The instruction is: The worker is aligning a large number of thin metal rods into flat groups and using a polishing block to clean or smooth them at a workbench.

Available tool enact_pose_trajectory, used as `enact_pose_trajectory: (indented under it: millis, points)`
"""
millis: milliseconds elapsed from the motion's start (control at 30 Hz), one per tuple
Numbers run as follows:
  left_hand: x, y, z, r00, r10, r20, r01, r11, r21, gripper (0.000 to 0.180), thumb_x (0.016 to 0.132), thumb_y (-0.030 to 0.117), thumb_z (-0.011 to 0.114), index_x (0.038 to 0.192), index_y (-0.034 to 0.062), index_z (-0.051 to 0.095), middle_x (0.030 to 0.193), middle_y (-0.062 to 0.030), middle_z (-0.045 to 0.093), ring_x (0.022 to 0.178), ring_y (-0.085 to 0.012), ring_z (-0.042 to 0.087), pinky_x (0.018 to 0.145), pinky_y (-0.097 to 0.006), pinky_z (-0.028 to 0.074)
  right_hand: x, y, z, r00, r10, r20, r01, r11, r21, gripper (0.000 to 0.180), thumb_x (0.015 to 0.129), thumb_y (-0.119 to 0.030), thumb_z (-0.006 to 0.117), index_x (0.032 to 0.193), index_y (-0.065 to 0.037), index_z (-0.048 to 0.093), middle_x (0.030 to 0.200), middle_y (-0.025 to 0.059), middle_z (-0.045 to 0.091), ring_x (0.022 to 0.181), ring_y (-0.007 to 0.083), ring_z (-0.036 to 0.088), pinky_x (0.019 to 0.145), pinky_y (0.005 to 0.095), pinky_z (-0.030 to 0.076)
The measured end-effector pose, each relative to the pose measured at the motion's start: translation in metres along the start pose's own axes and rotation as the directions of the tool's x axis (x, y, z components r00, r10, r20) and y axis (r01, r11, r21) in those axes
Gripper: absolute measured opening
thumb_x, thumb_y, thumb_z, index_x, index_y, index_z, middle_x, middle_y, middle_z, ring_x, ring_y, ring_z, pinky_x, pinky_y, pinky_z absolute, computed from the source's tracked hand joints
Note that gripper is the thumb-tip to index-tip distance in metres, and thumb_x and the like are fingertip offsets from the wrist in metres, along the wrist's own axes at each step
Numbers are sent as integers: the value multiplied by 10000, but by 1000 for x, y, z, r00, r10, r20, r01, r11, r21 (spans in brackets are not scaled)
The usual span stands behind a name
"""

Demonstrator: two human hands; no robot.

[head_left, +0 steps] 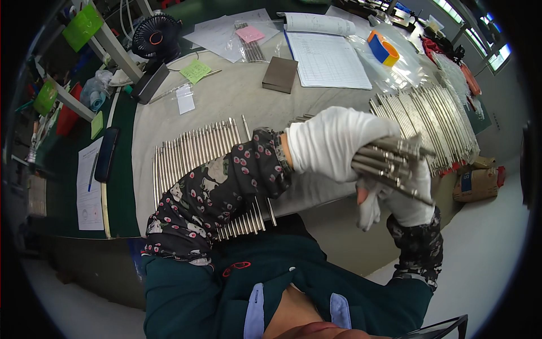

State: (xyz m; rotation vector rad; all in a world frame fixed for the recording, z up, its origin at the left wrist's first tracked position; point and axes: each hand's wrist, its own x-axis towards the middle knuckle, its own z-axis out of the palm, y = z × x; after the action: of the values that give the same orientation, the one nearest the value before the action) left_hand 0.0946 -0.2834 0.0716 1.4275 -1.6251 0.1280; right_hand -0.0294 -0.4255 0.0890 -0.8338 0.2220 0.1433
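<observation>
A bundle of thin metal rods is held up over the right part of the table's front edge, its ends pointing toward me. My left hand, in a white glove, reaches across and is closed around the bundle from above. Under and beside the rods is my right hand, also gloved, partly hidden by them; its fingers press against the bundle, and a bare fingertip shows. Left of them lies a row of similar rods, partly covered by my left sleeve. A dense row of rods lies to the right.
Toward the back are a brown block, an open notebook, a tape roll and bagged rods with a pink note. A black fan and a phone are at left. A cardboard box stands right.
</observation>
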Motion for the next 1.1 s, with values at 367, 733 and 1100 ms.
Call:
enact_pose_trajectory:
  millis: [367, 733, 1100]
  points:
    - [-33, -54, -65, 793, -536, -289, 313, 766, -561, 691, 724, 126, 779, 1296, 38, 402, 910, -45, 644, 866, -151, 627, 827, -320, 488, 129, 46, -13, 920, -351, 173, 319, 417, -851, 654, 697, -222, 740, 1233, 20, 453, 1117, 145, 585, 943, 172, 591, 864, 302, 478]
    - [5, -42, -42, 671, -455, -585, 448, 878, -168, 350, 674, 132, 683, 982, 20, 561, 773, -47, 638, 687, -126, 597, 632, -272, 497, 156, 90, -8, 858, -452, 242, 477, 532, -699, 481, 627, -98, 768, 1018, -2, 507, 933, 38, 616, 852, 110, 586, 754, 262, 478]
    - [-42, -40, -5, 18, -988, -155, 378, 150, -913, 136, 786, 79, 628, 828, -26, 553, 619, -83, 554, 511, -190, 576, 471, -319, 487, 53, 77, 12, 938, 342, -57, -331, 833, -444, 382, 703, -30, 646, 1034, 6, 458, 742, 61, 531, 540, 174, 579, 479, 283, 510]
